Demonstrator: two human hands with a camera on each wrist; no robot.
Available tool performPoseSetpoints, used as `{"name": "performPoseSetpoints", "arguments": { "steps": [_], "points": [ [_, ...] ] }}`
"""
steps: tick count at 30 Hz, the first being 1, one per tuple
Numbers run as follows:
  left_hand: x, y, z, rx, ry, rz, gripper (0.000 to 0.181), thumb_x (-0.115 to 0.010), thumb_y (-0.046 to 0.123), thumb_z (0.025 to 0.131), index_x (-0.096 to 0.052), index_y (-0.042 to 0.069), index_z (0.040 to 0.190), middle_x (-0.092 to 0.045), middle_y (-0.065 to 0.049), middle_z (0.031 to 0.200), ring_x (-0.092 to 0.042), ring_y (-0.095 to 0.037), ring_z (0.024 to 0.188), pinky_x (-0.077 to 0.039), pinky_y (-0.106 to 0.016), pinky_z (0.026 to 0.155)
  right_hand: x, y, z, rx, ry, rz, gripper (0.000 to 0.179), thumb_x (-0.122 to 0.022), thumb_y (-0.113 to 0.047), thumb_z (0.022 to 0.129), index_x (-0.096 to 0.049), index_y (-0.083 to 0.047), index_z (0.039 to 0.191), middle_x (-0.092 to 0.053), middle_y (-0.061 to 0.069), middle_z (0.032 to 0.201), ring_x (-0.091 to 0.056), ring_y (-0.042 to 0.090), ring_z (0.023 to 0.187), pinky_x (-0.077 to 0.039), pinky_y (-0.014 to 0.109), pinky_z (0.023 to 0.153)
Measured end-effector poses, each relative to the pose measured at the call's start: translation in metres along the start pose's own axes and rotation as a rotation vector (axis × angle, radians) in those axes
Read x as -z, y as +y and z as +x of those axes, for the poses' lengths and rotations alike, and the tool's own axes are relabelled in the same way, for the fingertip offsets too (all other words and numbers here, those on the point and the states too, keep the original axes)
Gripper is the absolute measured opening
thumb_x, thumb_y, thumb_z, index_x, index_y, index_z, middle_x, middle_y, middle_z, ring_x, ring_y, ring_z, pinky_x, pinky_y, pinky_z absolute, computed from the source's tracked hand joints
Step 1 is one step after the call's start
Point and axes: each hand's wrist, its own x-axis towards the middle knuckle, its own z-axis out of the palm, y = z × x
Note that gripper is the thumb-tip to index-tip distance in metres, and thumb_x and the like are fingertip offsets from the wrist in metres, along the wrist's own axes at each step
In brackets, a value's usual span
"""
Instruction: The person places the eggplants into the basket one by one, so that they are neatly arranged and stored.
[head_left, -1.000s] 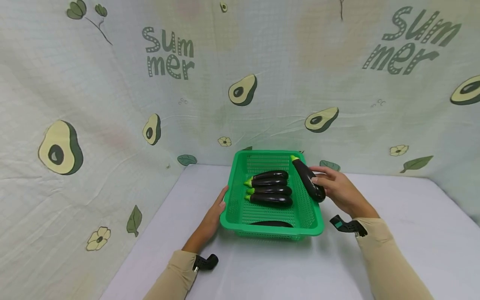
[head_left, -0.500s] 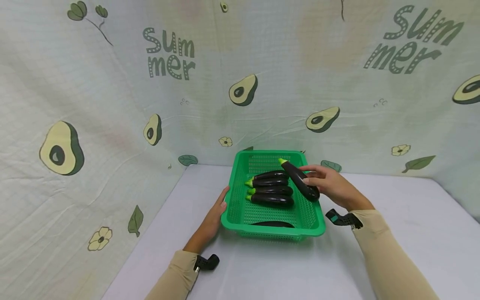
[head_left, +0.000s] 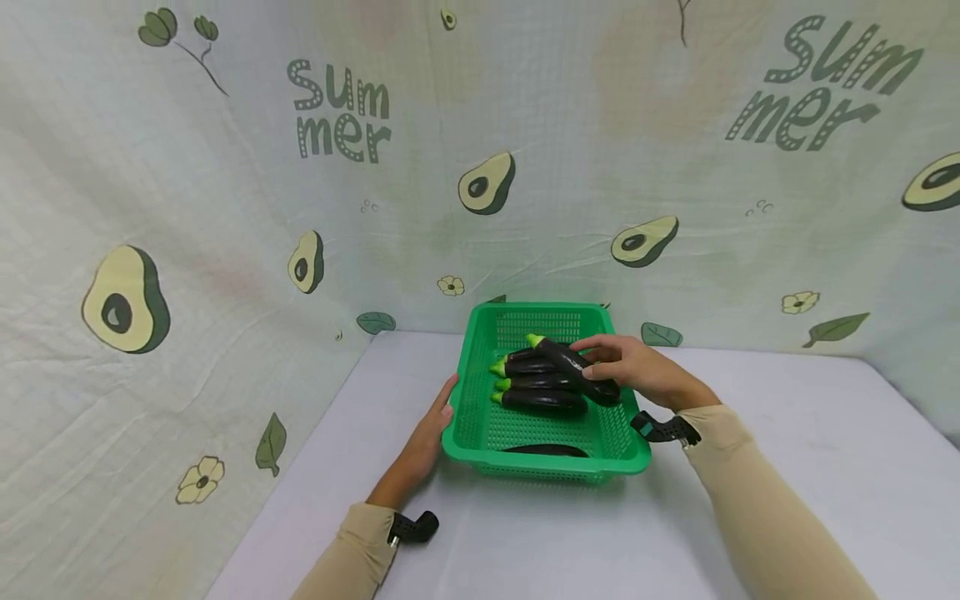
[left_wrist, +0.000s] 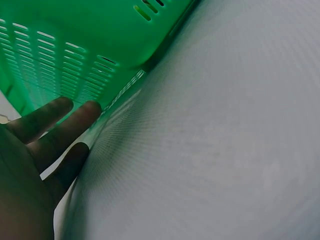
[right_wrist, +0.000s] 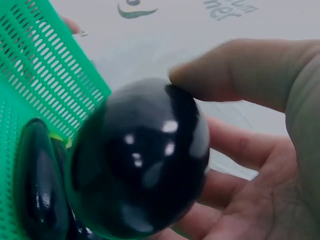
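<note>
A dark, glossy eggplant (head_left: pixel 576 371) with a green stem end is held in my right hand (head_left: pixel 630 367), between thumb and fingers. It is tilted above the green basket (head_left: pixel 480 457), over several eggplants (head_left: pixel 542 402) lying side by side inside. In the right wrist view, the rounded end of the held eggplant (right_wrist: pixel 140 160) fills the middle, with the thumb on its top edge and fingers behind it. My left hand (head_left: pixel 429 429) touches the basket's left side. The left wrist view shows its fingers (left_wrist: pixel 67 132) extended against the slotted wall (left_wrist: pixel 75 60).
Another eggplant (head_left: pixel 547 450) lies at the basket's near side, partly hidden by the rim. The basket stands on a white-covered table (head_left: pixel 525 542). Behind it hangs a pale cloth (head_left: pixel 555 108) printed with avocados, leaves and flowers.
My right hand has moved left and slightly down with the eggplant, from over the basket's right rim to above the row of eggplants. The left hand and basket stay in place.
</note>
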Motion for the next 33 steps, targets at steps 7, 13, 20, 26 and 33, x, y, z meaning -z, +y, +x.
{"name": "performPoseSetpoints", "arguments": {
  "steps": [7, 13, 20, 26, 33],
  "points": [
    [-0.001, -0.001, -0.003, 0.002, 0.004, 0.008, 0.055, -0.021, 0.027, 0.110, -0.011, 0.016, 0.163, -0.011, -0.009, 0.167, -0.008, -0.029, 0.152, -0.010, -0.059, 0.118, -0.007, 0.005, 0.008, 0.017, -0.074, -0.036, 0.052, -0.071, -0.022, 0.093, -0.055, -0.010, 0.141, -0.059, 0.016, 0.132, -0.055, 0.030, 0.118, -0.048, 0.040, 0.093],
    [0.000, -0.002, -0.005, -0.016, 0.012, -0.013, 0.055, -0.022, 0.032, 0.110, -0.013, 0.020, 0.163, -0.013, -0.007, 0.167, -0.009, -0.029, 0.152, -0.010, -0.060, 0.117, -0.013, 0.004, 0.013, 0.030, -0.120, -0.090, 0.051, -0.072, -0.024, 0.093, -0.056, -0.010, 0.140, -0.060, 0.014, 0.132, -0.057, 0.028, 0.117, -0.048, 0.038, 0.093],
    [0.000, -0.003, -0.002, -0.020, 0.007, 0.015, 0.055, -0.023, 0.035, 0.110, -0.012, 0.023, 0.163, -0.012, -0.003, 0.167, -0.009, -0.024, 0.152, -0.010, -0.057, 0.118, -0.015, 0.000, 0.017, 0.022, -0.140, -0.183, 0.051, -0.072, -0.023, 0.093, -0.057, -0.010, 0.139, -0.059, 0.014, 0.135, -0.054, 0.032, 0.124, -0.048, 0.043, 0.097],
    [0.000, -0.002, -0.001, -0.016, 0.006, 0.008, 0.055, -0.023, 0.030, 0.110, -0.013, 0.019, 0.163, -0.012, -0.007, 0.167, -0.008, -0.029, 0.152, -0.010, -0.060, 0.117, -0.020, -0.004, 0.018, -0.024, -0.158, -0.203, 0.049, -0.074, -0.024, 0.091, -0.060, -0.015, 0.137, -0.056, 0.012, 0.140, -0.049, 0.032, 0.132, -0.043, 0.050, 0.104],
    [-0.001, -0.003, -0.002, 0.005, 0.019, 0.020, 0.054, -0.022, 0.025, 0.110, -0.012, 0.015, 0.163, -0.012, -0.010, 0.167, -0.009, -0.029, 0.152, -0.010, -0.058, 0.118, -0.024, -0.004, 0.020, -0.016, -0.188, -0.234, 0.046, -0.073, -0.024, 0.091, -0.061, -0.016, 0.136, -0.058, 0.008, 0.137, -0.054, 0.028, 0.125, -0.046, 0.045, 0.099]
  ]
}}
